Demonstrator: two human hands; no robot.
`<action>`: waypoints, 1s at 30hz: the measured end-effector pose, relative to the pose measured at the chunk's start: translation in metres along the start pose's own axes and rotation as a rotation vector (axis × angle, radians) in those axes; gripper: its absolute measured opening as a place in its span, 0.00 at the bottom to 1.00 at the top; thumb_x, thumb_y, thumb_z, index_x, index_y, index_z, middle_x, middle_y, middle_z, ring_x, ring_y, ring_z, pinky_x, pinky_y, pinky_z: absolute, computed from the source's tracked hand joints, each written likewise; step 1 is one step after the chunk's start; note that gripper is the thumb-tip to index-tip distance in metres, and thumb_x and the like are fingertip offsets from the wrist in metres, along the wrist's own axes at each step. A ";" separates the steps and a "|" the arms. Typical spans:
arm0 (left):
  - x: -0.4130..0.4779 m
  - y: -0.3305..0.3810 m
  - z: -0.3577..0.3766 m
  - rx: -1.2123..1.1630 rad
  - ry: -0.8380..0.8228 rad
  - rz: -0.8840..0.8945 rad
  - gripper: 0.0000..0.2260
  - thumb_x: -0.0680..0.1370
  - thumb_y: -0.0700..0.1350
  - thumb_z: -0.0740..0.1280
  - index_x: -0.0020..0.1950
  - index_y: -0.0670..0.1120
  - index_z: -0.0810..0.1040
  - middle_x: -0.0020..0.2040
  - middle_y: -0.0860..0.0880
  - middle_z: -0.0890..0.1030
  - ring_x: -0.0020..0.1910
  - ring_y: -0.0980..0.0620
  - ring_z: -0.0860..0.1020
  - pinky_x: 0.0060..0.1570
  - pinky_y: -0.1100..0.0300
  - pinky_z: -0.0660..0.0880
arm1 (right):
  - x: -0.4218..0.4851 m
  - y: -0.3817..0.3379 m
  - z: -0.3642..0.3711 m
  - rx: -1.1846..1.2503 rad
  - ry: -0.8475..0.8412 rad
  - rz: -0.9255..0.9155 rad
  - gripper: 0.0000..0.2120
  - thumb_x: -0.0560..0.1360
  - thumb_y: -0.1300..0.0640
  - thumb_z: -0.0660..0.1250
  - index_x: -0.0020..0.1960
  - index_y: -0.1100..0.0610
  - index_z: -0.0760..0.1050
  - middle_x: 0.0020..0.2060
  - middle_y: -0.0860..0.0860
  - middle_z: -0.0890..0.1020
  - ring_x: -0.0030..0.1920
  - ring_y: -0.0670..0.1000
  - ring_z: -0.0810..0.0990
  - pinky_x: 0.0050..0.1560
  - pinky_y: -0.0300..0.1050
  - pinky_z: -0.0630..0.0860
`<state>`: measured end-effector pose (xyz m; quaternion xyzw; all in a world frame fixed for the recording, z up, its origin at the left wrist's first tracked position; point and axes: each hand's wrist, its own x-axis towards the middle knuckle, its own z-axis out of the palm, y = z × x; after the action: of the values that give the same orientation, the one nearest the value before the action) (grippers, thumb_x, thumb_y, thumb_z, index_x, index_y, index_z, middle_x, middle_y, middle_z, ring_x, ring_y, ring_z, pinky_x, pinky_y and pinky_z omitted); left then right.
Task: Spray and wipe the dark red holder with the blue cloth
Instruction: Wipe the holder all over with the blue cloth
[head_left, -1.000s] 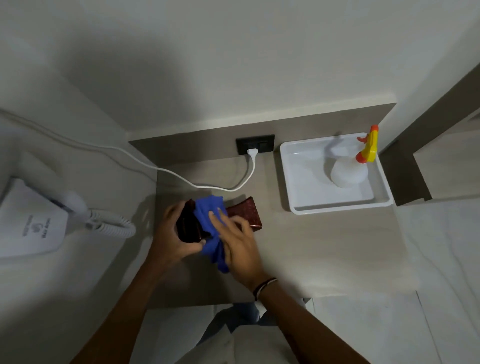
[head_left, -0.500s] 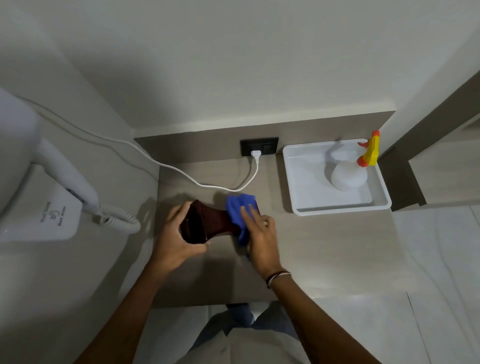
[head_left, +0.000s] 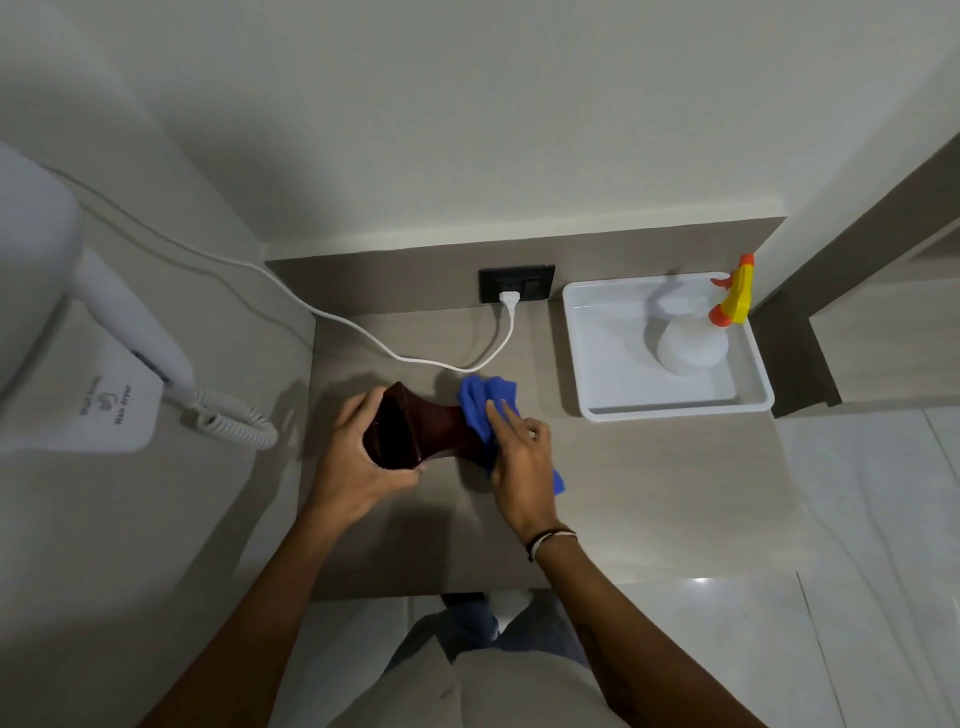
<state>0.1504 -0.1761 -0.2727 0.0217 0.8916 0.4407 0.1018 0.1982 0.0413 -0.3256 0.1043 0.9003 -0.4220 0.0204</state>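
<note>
The dark red holder (head_left: 415, 431) lies on its side on the wooden counter (head_left: 649, 493), its open mouth turned toward me. My left hand (head_left: 358, 462) grips that open end. At the holder's far right end my right hand (head_left: 519, 452) presses the blue cloth (head_left: 485, 402) against it, fingers spread over the cloth. A fold of the cloth hangs out below my right palm. The spray bottle (head_left: 691, 343), white with a yellow and orange trigger head, stands in the white tray (head_left: 587, 353) at the back right.
A white hair dryer (head_left: 130, 322) hangs in its wall mount on the left, with a coiled cord (head_left: 234, 415). Its white cable (head_left: 395, 348) crosses the counter to a black socket (head_left: 517, 283). The counter's front edge is near my body.
My right hand has slid the blue cloth from the holder's open left end to its right end. The left hand has kept its grip, and the holder's dark mouth now shows.
</note>
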 end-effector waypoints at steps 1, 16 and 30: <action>0.000 0.003 0.001 -0.010 0.000 0.000 0.50 0.56 0.48 0.82 0.78 0.44 0.73 0.70 0.51 0.72 0.66 0.56 0.74 0.61 0.81 0.66 | -0.004 -0.016 0.006 0.142 -0.007 0.001 0.34 0.79 0.71 0.64 0.82 0.50 0.69 0.75 0.55 0.74 0.64 0.53 0.75 0.75 0.53 0.74; 0.012 0.015 -0.005 -0.074 0.061 -0.241 0.30 0.61 0.63 0.82 0.61 0.56 0.83 0.57 0.53 0.85 0.56 0.52 0.84 0.59 0.46 0.84 | 0.008 0.037 -0.030 0.390 0.132 0.406 0.22 0.84 0.72 0.58 0.77 0.63 0.72 0.70 0.61 0.80 0.69 0.63 0.79 0.72 0.48 0.73; 0.024 0.020 -0.028 -0.040 -0.284 -0.373 0.54 0.62 0.81 0.71 0.84 0.65 0.59 0.79 0.50 0.74 0.73 0.45 0.77 0.70 0.40 0.77 | 0.018 0.030 -0.018 0.558 0.086 0.506 0.19 0.83 0.67 0.60 0.71 0.60 0.78 0.63 0.60 0.84 0.63 0.62 0.83 0.70 0.64 0.79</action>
<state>0.1200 -0.1820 -0.2442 -0.0839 0.8479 0.4244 0.3065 0.1876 0.0767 -0.3392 0.3425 0.6967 -0.6277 0.0567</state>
